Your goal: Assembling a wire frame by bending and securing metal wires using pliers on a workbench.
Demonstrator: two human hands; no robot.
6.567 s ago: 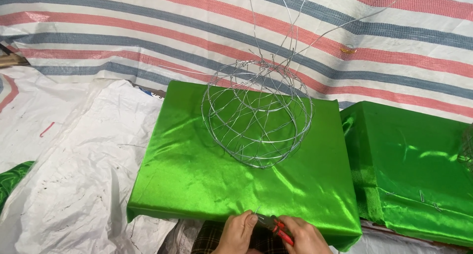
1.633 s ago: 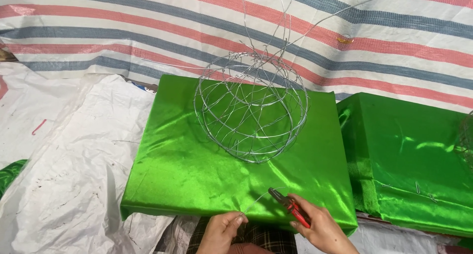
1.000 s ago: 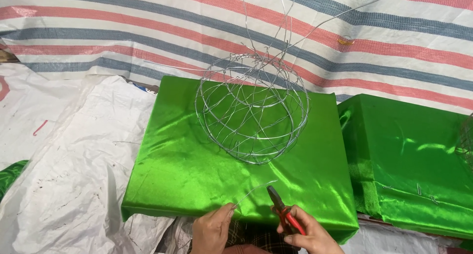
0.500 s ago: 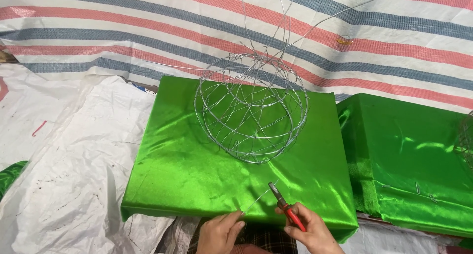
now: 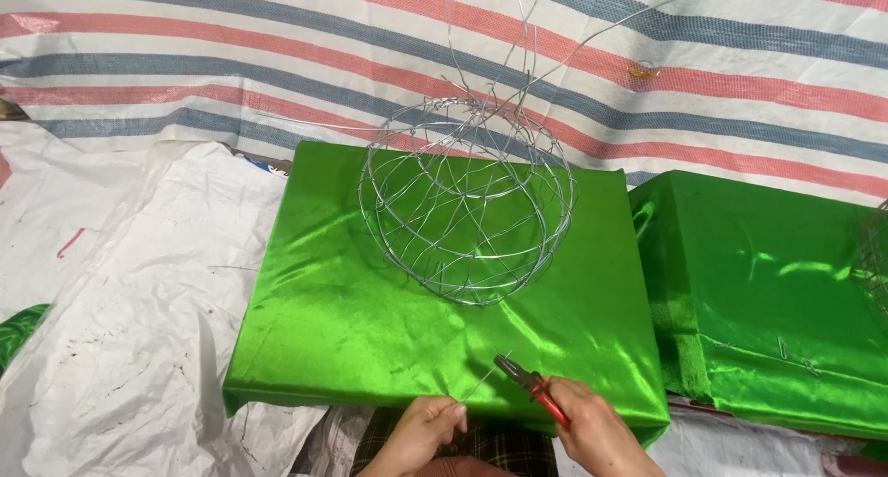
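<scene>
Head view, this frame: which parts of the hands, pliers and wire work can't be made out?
Left hand: wrist cut off by the bottom edge.
Right hand: covers most of the red handles of the pliers.
Thin wire between hand and pliers: too fine to tell whether the plier tips grip it.
Wire frame: long loose ends run off the top edge.

Left hand [image 5: 421, 428] fingers pinched, right hand [image 5: 592, 431] apparently closed in a grip.

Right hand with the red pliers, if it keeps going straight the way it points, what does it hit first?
Probably the short wire piece at the plier tips, held by the left hand; beyond lies green cloth.
</scene>
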